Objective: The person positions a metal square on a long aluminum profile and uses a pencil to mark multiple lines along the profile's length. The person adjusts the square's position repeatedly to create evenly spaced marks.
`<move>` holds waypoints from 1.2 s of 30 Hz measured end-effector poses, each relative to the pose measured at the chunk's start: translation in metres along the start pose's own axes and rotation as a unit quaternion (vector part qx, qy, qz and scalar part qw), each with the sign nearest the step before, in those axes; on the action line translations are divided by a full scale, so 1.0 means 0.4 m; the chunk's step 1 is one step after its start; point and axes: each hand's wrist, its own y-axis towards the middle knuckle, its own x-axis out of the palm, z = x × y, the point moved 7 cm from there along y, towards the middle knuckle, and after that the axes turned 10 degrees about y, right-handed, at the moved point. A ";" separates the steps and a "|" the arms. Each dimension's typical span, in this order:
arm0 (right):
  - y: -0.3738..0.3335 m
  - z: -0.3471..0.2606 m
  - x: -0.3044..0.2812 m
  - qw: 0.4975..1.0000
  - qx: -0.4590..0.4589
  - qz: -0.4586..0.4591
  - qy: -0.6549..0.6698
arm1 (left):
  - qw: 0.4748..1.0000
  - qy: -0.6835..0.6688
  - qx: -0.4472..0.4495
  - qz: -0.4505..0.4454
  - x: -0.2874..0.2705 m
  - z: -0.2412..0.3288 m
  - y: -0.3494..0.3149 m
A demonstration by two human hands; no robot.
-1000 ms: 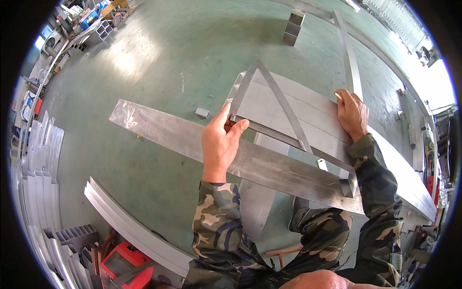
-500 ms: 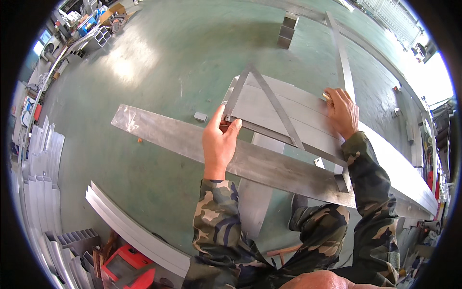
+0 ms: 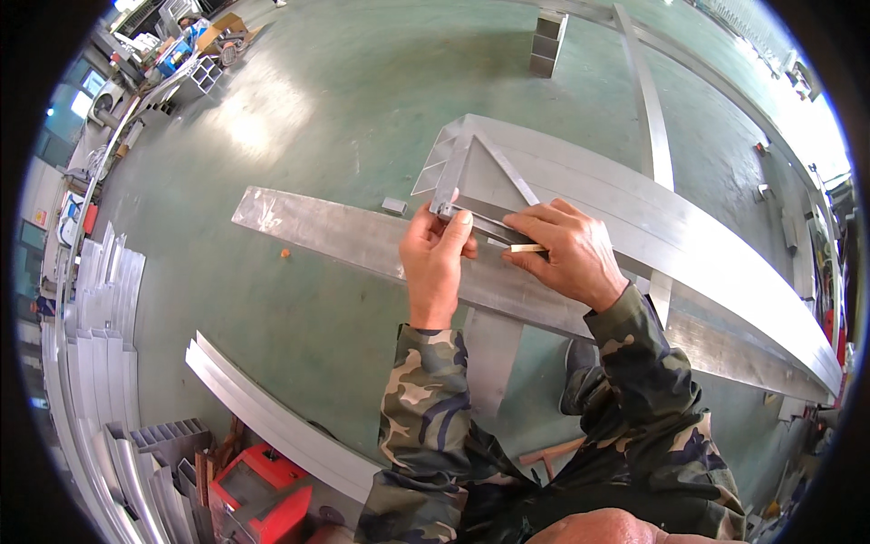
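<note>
My left hand (image 3: 433, 272) is closed around the corner of a metal triangle square (image 3: 507, 168), thumb on top. The square lies over the end of a long, wide aluminium profile (image 3: 707, 240). Beside it, my right hand (image 3: 573, 252) is closed with a short pale pencil-like stick (image 3: 527, 247) sticking out from its fingers, close to the square's near bar. The right fingers cover part of that bar, and I cannot tell whether they touch it. Beneath both hands runs a long flat metal bar (image 3: 317, 227).
A small metal block (image 3: 394, 207) and an orange bit (image 3: 285, 253) lie on the green floor. Farther off stands a hollow metal section (image 3: 548, 45). Profiles (image 3: 100, 363) are stacked at left, near a red machine (image 3: 258, 499). A long rail (image 3: 648, 109) passes under the wide profile.
My right hand has moved left and nearer, from over the profile to the square's near bar beside my left hand. My left hand still grips the square's corner. The view has shifted slightly.
</note>
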 end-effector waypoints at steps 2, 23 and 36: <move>-0.016 0.000 0.012 1.000 0.003 -0.011 0.003 | 1.000 -0.001 0.007 0.012 -0.003 -0.007 -0.016; -0.034 0.024 -0.017 0.998 0.022 0.019 -0.047 | 0.976 0.179 -0.070 -0.105 0.043 -0.114 -0.024; -0.082 0.114 -0.090 0.997 0.043 -0.021 -0.068 | 0.985 0.046 -0.138 -0.092 0.172 -0.185 0.013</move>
